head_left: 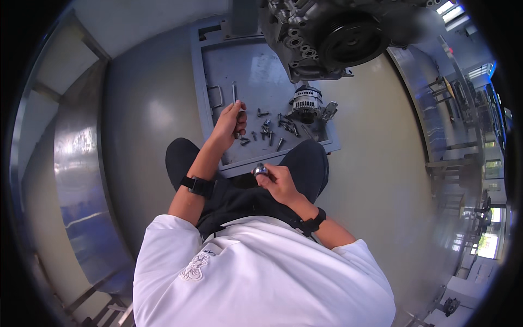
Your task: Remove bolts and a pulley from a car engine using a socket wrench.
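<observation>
Person crouched over a grey metal tray (215,76) that lies flat on the grey floor (147,109); white shirt, dark trousers, a black band on each wrist. Left hand (229,124): reached forward over the tray, fingers closed around a slim metal tool (234,94) whose shaft stands up past the knuckles; the tip end is hidden in the hand. Right hand (277,180): held back near the tray's near edge, above the knee, fingers pinching a small shiny metal part (261,170), too small to identify further. Loose bolts (272,131): a scatter of short steel bolts and screws on the tray floor, just beside the left hand, some touching one another. Alternator (306,103): silver ribbed body, dark centre, lying on the tray's far right part, near the bolts. Engine (332,35): large dark block with a black round pulley, raised above the tray's far end. Benches and frames stand well apart along the right wall.
</observation>
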`<state>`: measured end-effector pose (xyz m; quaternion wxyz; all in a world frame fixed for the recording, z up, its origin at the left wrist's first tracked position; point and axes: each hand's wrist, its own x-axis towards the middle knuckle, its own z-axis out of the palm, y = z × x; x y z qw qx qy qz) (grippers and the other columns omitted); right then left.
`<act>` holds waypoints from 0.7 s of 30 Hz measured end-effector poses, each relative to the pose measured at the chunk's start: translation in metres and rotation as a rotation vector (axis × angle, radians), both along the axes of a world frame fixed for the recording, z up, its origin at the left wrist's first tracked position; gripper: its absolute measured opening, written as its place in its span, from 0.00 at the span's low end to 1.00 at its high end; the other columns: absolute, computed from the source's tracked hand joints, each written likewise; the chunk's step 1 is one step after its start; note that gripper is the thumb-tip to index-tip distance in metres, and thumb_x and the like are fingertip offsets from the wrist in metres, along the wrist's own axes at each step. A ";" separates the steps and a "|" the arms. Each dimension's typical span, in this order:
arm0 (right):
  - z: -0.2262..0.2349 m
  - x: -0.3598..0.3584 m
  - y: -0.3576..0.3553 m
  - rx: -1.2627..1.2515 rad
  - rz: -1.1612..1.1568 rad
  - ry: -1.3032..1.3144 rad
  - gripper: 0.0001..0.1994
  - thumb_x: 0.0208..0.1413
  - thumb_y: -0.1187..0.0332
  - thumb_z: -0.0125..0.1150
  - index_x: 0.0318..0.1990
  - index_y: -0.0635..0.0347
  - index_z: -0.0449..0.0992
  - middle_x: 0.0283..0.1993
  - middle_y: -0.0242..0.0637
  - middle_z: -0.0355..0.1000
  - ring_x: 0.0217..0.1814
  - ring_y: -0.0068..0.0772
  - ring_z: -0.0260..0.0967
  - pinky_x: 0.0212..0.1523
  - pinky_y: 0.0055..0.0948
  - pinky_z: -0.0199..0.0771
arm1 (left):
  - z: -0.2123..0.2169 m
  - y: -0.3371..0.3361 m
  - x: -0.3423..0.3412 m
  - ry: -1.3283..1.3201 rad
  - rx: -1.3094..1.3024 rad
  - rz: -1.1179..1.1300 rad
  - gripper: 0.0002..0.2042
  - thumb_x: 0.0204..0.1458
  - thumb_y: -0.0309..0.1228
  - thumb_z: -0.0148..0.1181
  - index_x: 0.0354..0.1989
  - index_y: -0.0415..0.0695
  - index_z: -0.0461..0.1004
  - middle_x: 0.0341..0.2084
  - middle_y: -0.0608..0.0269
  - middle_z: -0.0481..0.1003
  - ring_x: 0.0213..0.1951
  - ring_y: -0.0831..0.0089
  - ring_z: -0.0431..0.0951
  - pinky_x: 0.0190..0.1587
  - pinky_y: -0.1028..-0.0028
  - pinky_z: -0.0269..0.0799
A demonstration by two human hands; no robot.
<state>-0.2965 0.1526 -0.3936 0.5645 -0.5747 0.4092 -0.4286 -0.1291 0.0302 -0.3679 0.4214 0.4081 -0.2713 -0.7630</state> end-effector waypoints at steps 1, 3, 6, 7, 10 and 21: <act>-0.005 -0.008 -0.003 0.391 -0.159 -0.320 0.09 0.55 0.65 0.53 0.34 0.63 0.69 0.19 0.32 0.60 0.16 0.23 0.57 0.18 0.23 0.56 | 0.014 0.005 -0.009 -0.151 -0.101 -0.156 0.12 0.58 0.40 0.43 0.34 0.43 0.64 0.14 0.73 0.55 0.16 0.83 0.55 0.19 0.78 0.54; -0.019 -0.028 -0.005 0.434 -0.143 -0.407 0.10 0.57 0.66 0.51 0.40 0.63 0.67 0.19 0.31 0.59 0.17 0.21 0.55 0.18 0.21 0.55 | 0.023 0.007 -0.021 -0.411 -0.287 -0.180 0.11 0.58 0.39 0.44 0.34 0.43 0.64 0.14 0.74 0.56 0.16 0.85 0.55 0.18 0.80 0.54; -0.032 -0.038 0.006 0.529 -0.171 -0.514 0.13 0.56 0.70 0.49 0.49 0.63 0.63 0.19 0.29 0.56 0.17 0.18 0.51 0.17 0.19 0.53 | 0.032 0.005 -0.025 -0.659 -0.426 -0.204 0.09 0.57 0.34 0.46 0.37 0.41 0.65 0.14 0.74 0.58 0.15 0.86 0.56 0.17 0.81 0.54; -0.035 -0.038 0.005 0.580 -0.151 -0.528 0.14 0.56 0.72 0.49 0.49 0.63 0.63 0.19 0.28 0.56 0.17 0.18 0.51 0.17 0.19 0.52 | 0.037 0.001 -0.024 -0.691 -0.550 -0.192 0.09 0.56 0.32 0.46 0.40 0.40 0.66 0.14 0.74 0.58 0.16 0.86 0.56 0.17 0.81 0.53; -0.029 -0.036 -0.022 0.644 -0.137 -0.545 0.15 0.54 0.73 0.50 0.50 0.63 0.64 0.18 0.27 0.55 0.17 0.17 0.49 0.17 0.19 0.50 | 0.059 -0.020 -0.022 -0.733 -0.771 -0.163 0.12 0.55 0.29 0.47 0.45 0.38 0.66 0.15 0.73 0.58 0.17 0.85 0.56 0.18 0.81 0.53; 0.047 0.026 -0.072 -0.042 -0.669 -0.440 0.08 0.53 0.71 0.52 0.41 0.62 0.67 0.16 0.25 0.54 0.14 0.15 0.46 0.15 0.18 0.46 | 0.070 -0.068 -0.018 -0.412 -1.070 -0.198 0.10 0.51 0.27 0.49 0.37 0.32 0.70 0.13 0.45 0.63 0.16 0.60 0.64 0.23 0.67 0.61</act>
